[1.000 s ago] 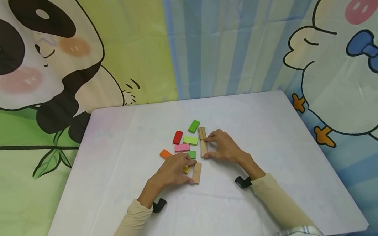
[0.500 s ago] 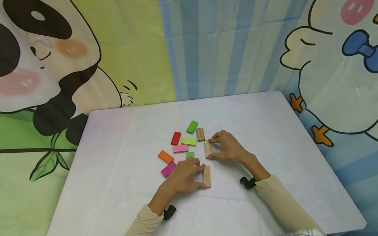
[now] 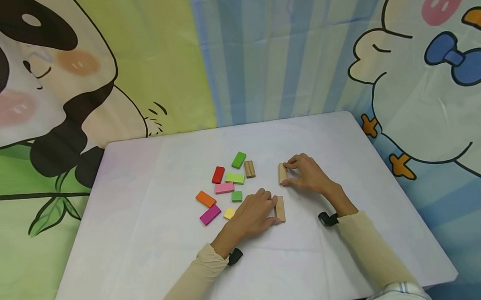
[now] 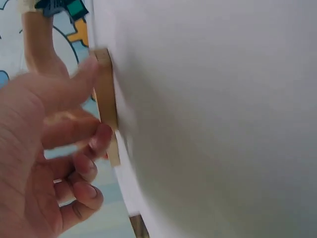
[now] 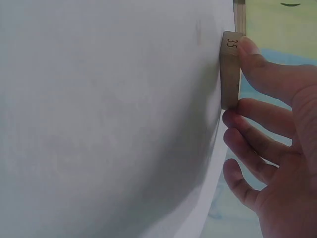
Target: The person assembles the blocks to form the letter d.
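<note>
On the white table [image 3: 147, 245], my left hand [image 3: 254, 212] pinches a plain wooden block [image 3: 280, 209] between thumb and forefinger. Farther back and slightly right, my right hand [image 3: 311, 174] grips another wooden block [image 3: 282, 173] by its two ends. In the left wrist view, the left hand's block [image 4: 105, 91] lies against the tabletop, thumb at one end and forefinger at the other. The right wrist view has the right hand [image 5: 277, 148] holding its block [image 5: 230, 74], whose end bears the number 35. The two held blocks are apart.
Left of the hands lie a wooden piece [image 3: 249, 169] and several coloured blocks, among them red [image 3: 218, 174], pink [image 3: 224, 188], orange [image 3: 205, 198], magenta [image 3: 210, 214] and yellow [image 3: 229, 213]. A cartoon-printed curtain [image 3: 260, 54] stands behind the table.
Both hands have moved right, each with its wooden block, away from the coloured blocks. The right hand's block has parted from the wooden piece it stood against. The yellow block is uncovered again.
</note>
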`<state>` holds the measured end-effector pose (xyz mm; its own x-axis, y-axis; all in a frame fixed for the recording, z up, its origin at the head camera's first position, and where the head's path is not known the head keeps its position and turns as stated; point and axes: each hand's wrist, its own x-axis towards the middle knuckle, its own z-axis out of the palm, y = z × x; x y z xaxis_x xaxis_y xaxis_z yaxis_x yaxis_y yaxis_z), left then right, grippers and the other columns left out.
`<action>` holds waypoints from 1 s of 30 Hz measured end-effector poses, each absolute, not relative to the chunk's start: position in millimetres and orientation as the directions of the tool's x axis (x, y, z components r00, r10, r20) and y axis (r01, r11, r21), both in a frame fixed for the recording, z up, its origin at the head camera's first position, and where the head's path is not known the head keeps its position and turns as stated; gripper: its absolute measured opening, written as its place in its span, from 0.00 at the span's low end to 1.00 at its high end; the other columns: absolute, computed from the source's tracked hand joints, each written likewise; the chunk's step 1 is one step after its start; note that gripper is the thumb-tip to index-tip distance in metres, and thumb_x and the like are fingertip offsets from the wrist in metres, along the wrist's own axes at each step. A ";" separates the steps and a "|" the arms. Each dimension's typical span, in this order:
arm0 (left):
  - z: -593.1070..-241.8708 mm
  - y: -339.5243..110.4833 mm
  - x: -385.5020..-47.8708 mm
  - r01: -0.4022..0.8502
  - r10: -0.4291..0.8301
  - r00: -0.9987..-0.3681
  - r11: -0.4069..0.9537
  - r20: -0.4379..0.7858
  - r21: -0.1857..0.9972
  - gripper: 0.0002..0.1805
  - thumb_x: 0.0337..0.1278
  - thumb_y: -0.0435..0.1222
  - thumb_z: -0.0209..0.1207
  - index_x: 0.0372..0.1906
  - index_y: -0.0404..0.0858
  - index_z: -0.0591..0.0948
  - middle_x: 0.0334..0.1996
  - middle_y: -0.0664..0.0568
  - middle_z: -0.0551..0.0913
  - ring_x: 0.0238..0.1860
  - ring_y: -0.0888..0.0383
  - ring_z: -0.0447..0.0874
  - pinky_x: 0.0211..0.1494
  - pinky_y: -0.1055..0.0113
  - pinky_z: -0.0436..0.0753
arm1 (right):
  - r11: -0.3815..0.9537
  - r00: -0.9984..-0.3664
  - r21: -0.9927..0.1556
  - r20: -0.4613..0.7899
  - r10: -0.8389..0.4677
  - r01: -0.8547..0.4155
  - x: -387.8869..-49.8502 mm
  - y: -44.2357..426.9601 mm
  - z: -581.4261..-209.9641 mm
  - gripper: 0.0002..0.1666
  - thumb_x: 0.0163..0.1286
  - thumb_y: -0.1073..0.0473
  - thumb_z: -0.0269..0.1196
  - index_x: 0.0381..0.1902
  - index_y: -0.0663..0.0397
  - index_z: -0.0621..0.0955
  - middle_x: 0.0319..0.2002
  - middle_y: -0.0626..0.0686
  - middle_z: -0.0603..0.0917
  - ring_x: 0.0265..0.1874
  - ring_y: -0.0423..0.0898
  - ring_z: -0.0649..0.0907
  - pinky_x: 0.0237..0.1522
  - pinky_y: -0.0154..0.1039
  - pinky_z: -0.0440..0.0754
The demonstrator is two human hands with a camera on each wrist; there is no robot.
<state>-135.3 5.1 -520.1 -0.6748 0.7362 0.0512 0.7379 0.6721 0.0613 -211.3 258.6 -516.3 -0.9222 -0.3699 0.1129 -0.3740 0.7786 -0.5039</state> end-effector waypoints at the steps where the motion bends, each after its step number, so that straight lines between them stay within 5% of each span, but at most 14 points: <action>1: -520.4 9.1 -137.1 0.742 0.740 -0.670 0.669 0.059 0.048 0.36 0.69 0.63 0.67 0.69 0.42 0.85 0.52 0.53 0.88 0.50 0.58 0.81 0.43 0.68 0.83 | 0.777 -0.920 -0.502 0.118 -0.373 -0.379 -213.8 260.7 -516.2 0.42 0.61 0.49 0.84 0.68 0.63 0.84 0.59 0.62 0.87 0.61 0.63 0.81 0.68 0.63 0.77; 17: -519.0 51.7 -146.6 0.717 0.720 -0.690 0.694 0.076 -0.060 0.30 0.70 0.62 0.66 0.59 0.41 0.87 0.44 0.55 0.88 0.43 0.60 0.79 0.30 0.71 0.77 | 0.796 -0.939 -0.514 0.057 -0.340 -0.320 -229.7 271.8 -513.5 0.37 0.67 0.45 0.80 0.68 0.57 0.85 0.62 0.64 0.87 0.64 0.66 0.83 0.68 0.65 0.79; 30: -518.6 53.2 -152.3 0.702 0.701 -0.706 0.711 0.101 -0.032 0.29 0.71 0.62 0.66 0.57 0.43 0.88 0.43 0.54 0.87 0.43 0.59 0.80 0.31 0.69 0.78 | 0.792 -0.938 -0.518 0.064 -0.340 -0.322 -225.4 273.4 -513.9 0.36 0.67 0.46 0.80 0.68 0.55 0.85 0.62 0.64 0.87 0.64 0.65 0.83 0.68 0.64 0.79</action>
